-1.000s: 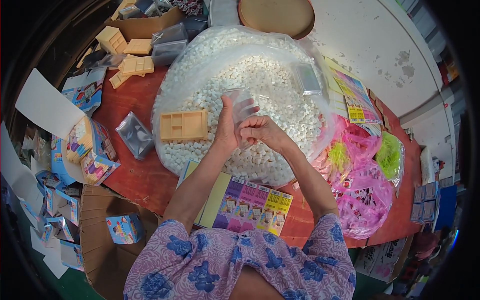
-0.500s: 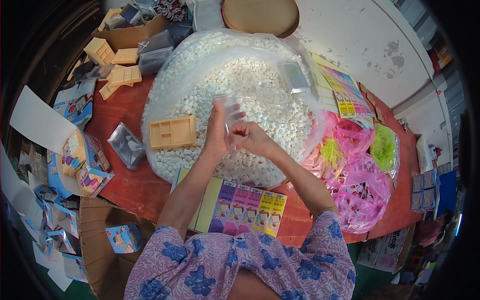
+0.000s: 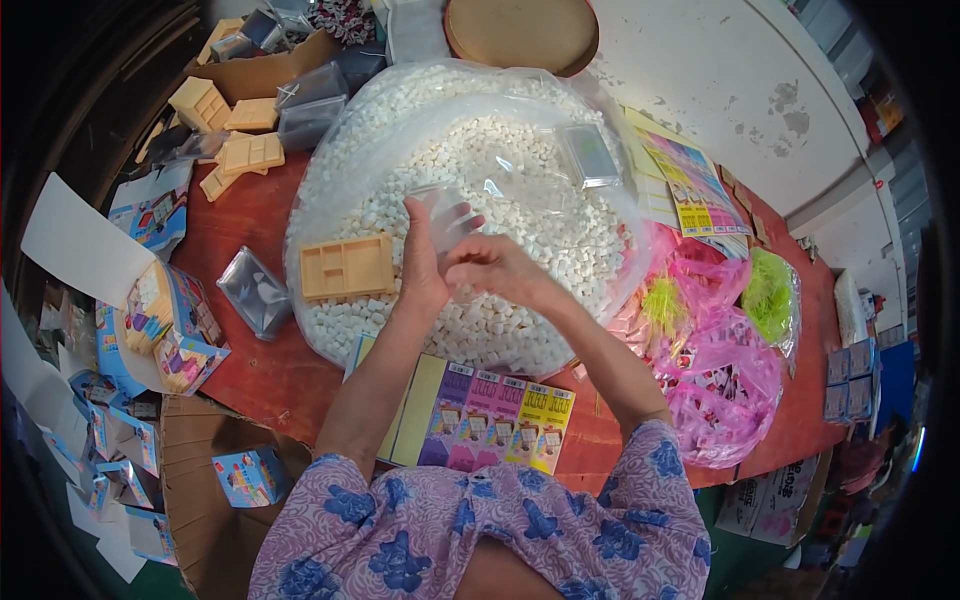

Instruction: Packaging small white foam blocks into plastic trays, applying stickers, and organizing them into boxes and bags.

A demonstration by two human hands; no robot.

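My left hand [image 3: 424, 272] is wrapped around a small clear plastic box [image 3: 438, 207], thumb along one side and fingers behind it. The fingers of my right hand [image 3: 503, 268] are bent in against the near part of this box; whatever they may pinch is hidden. Both hands are above a big open clear plastic bag [image 3: 318, 140] full of small white cube-like pieces [image 3: 500, 335]. A beige compartment tray [image 3: 346, 268] rests on the pieces left of my left hand. Another clear box [image 3: 590, 155] lies at the bag's far right.
Colourful printed sheets [image 3: 500, 415] lie before me on the red table [image 3: 240, 385]. Clear boxes [image 3: 253, 291], beige trays [image 3: 250, 152] and printed cartons [image 3: 170, 330] are at left. Pink bags [image 3: 725, 390], green shredded filler [image 3: 768, 295] and more sheets [image 3: 690, 185] are at right.
My hands have shifted slightly to the left with the clear box. My right hand has turned a little, its fingers now closer to my left palm.
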